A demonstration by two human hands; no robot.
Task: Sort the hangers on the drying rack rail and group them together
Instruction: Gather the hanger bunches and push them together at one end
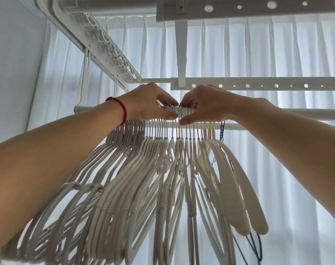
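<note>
Both arms reach up and forward from the lower corners of the view, forearms angled inward so that the two hands meet almost fingertip to fingertip at the white rail (306,112) of the drying rack. The left hand (147,102), with a red band (122,109) round its wrist, has its fingers curled over the top of the rail and its thumb stretched along beneath, closing on the metal hooks (179,111) of the hangers gathered there. The right hand (203,106) mirrors it: knuckles up, fingers bent down over the rail, thumb pointing left underneath, pinching the hooks from the other side. The two thumbs' tips lie just beside each other under the rail, with a few wire hooks showing in the narrow gap between the hands. Below, the hangers (136,188) hang from this rail in a dense fan, the pale grey-white ones spreading down to the left and centre, touching one another. At the right end of the bunch hang some broader cream hangers (239,197), and just past them a thin dark blue hanger (256,243). Behind everything a white curtain (239,54) covers a bright window, and a perforated bar (277,86) of the rack runs across above the hands.
</note>
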